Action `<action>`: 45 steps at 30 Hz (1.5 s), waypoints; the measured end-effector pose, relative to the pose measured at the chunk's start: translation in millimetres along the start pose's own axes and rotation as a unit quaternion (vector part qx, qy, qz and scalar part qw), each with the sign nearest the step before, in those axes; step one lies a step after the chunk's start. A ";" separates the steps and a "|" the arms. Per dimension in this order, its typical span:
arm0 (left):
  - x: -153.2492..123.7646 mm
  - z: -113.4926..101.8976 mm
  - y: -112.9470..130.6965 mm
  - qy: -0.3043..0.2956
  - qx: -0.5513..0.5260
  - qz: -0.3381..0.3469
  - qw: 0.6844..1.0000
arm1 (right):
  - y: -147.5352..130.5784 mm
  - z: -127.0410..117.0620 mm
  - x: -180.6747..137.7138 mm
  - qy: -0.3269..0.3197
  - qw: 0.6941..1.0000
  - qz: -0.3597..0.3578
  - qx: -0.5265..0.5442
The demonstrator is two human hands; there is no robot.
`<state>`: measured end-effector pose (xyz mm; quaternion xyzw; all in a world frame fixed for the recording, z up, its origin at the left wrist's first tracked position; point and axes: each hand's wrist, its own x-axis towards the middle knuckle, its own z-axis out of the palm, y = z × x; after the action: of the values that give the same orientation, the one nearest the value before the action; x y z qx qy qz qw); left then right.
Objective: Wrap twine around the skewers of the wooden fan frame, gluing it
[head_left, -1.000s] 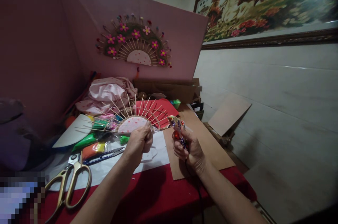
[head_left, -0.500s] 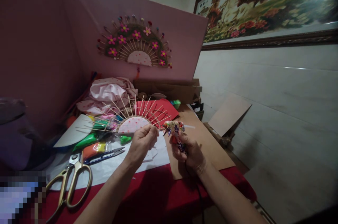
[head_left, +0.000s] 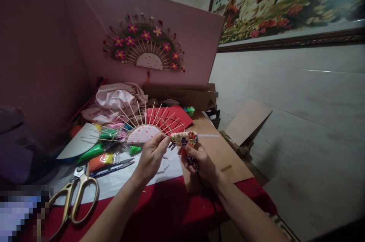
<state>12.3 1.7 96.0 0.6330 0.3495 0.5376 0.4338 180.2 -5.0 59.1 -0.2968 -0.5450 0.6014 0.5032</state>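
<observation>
My left hand [head_left: 152, 158] is closed at the lower right corner of a half-round stick fan [head_left: 144, 134], thumb against the fingers. The fan has a pale centre with pink dots and thin wooden sticks spreading from it. My right hand [head_left: 199, 160] is wrapped round the grip of a hot glue gun [head_left: 184, 139] with a colourful flower pattern. The gun's tip points left and meets my left fingertips, which partly hide it. A dark cord hangs below my right hand.
Gold-handled scissors [head_left: 81, 192] and dark thread snips [head_left: 114, 167] lie left. Bags of coloured clay [head_left: 95, 152], red paper [head_left: 179, 116], and bundled cloth [head_left: 114, 97] sit behind. Cardboard [head_left: 225, 158] lies right. A finished flowered fan [head_left: 145, 44] hangs on the pink panel.
My right hand has brought the glue gun slightly left, so its tip now reaches my left fingertips. The fan has barely moved.
</observation>
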 end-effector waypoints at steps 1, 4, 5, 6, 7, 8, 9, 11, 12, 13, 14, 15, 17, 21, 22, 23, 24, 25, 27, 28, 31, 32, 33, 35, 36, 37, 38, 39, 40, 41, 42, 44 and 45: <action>-0.1 -0.6 0.0 0.002 -0.006 -0.007 1.000 | 1.8 0.3 0.0 0.013 1.000 -0.019 -0.019; -0.4 -0.2 -0.6 -0.007 -0.075 -0.039 0.996 | 6.7 0.9 -1.2 0.062 0.993 -0.068 -0.068; -0.5 0.6 -0.8 -0.015 -0.109 -0.054 0.992 | 7.7 0.9 -2.0 0.077 0.991 -0.077 -0.080; -0.6 1.5 -0.9 -0.024 -0.143 -0.073 0.987 | 8.2 0.8 -3.0 0.090 0.988 -0.084 -0.094; -0.4 2.5 -1.0 -0.032 -0.176 -0.094 0.979 | 8.3 0.6 -4.0 0.098 0.985 -0.093 -0.112; 0.0 3.2 -1.1 -0.041 -0.206 -0.117 0.971 | 8.1 0.5 -5.1 0.102 0.980 -0.103 -0.135; 0.8 3.4 -1.0 -0.048 -0.232 -0.141 0.961 | 7.7 0.4 -6.1 0.106 0.974 -0.118 -0.162; 3.7 1.8 -0.7 -0.033 -0.266 -0.178 0.947 | 7.0 1.0 -7.8 0.120 0.956 -0.158 -0.218; 5.7 -0.1 -0.3 -0.006 -0.274 -0.188 0.943 | 6.8 1.5 -8.4 0.129 0.947 -0.175 -0.237; 7.8 -2.6 0.1 0.032 -0.274 -0.186 0.943 | 6.7 2.1 -8.9 0.139 0.941 -0.188 -0.246; 9.8 -5.2 0.5 0.077 -0.269 -0.179 0.943 | 6.7 2.7 -9.2 0.149 0.939 -0.193 -0.244; 11.5 -7.6 0.9 0.117 -0.260 -0.160 0.945 | 6.7 3.1 -9.2 0.155 0.941 -0.190 -0.234; 13.4 -10.6 1.0 0.151 -0.234 -0.125 0.952 | 6.4 3.4 -8.4 0.156 0.954 -0.165 -0.198; 12.0 -7.5 -3.2 0.115 -0.208 -0.145 0.960 | 5.1 2.1 -5.1 0.148 0.976 -0.111 -0.117; 11.4 -6.2 -4.9 0.107 -0.202 -0.149 0.962 | 4.9 1.6 -4.3 0.146 0.979 -0.105 -0.099; 11.0 -5.1 -6.6 0.096 -0.197 -0.154 0.964 | 4.8 1.1 -3.5 0.142 0.982 -0.099 -0.082; 10.8 -4.3 -8.2 0.083 -0.194 -0.157 0.965 | 4.8 0.5 -2.9 0.136 0.984 -0.094 -0.067; 10.8 -3.9 -9.8 0.068 -0.196 -0.161 0.965 | 4.7 0.1 -2.3 0.131 0.986 -0.090 -0.053; 11.2 -3.8 -12.3 0.041 -0.208 -0.162 0.964 | 4.2 -0.4 -1.3 0.127 0.987 -0.089 -0.036; 11.4 -3.9 -13.4 0.034 -0.216 -0.159 0.963 | 3.7 -0.3 -0.8 0.127 0.987 -0.091 -0.032; 12.0 -4.9 -15.4 0.027 -0.232 -0.153 0.960 | 1.8 0.5 0.4 0.138 0.985 -0.100 -0.030; 12.1 -5.4 -15.7 0.026 -0.232 -0.158 0.960 | 1.4 0.6 0.7 0.143 0.984 -0.100 -0.029; 12.2 -6.0 -15.9 0.026 -0.229 -0.167 0.959 | 1.2 0.6 1.0 0.147 0.984 -0.097 -0.027; 12.5 -7.1 -15.9 0.023 -0.220 -0.194 0.956 | 1.6 0.1 1.2 0.154 0.984 -0.091 -0.020; 12.7 -7.5 -15.9 0.022 -0.216 -0.207 0.954 | 2.1 -0.3 1.3 0.157 0.983 -0.089 -0.016; 12.9 -7.8 -15.9 0.019 -0.214 -0.219 0.952 | 2.5 -0.7 1.4 0.160 0.983 -0.089 -0.013; 13.1 -7.9 -15.8 0.015 -0.214 -0.227 0.950 | 2.9 -1.0 1.4 0.161 0.983 -0.089 -0.011; 13.1 -7.8 -15.8 0.008 -0.217 -0.230 0.949 | 3.2 -1.2 1.5 0.161 0.983 -0.090 -0.010; 12.9 -7.5 -15.8 -0.002 -0.221 -0.230 0.948 | 3.3 -1.2 1.7 0.160 0.983 -0.091 -0.009; 12.5 -7.0 -15.8 -0.016 -0.228 -0.225 0.947 | 3.2 -1.1 1.9 0.159 0.983 -0.092 -0.009; 11.9 -6.2 -15.7 -0.030 -0.235 -0.220 0.946 | 3.1 -1.0 2.1 0.159 0.983 -0.094 -0.009; 10.5 -4.3 -15.6 -0.053 -0.247 -0.213 0.944 | 2.9 -0.8 2.5 0.163 0.982 -0.094 -0.011; 9.8 -3.3 -15.5 -0.059 -0.250 -0.214 0.942 | 2.9 -0.8 2.6 0.166 0.982 -0.093 -0.012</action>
<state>11.2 17.1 85.5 0.4449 0.3051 0.4638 0.7028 179.3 -1.9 56.6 -0.3467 -0.4864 0.4874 0.6369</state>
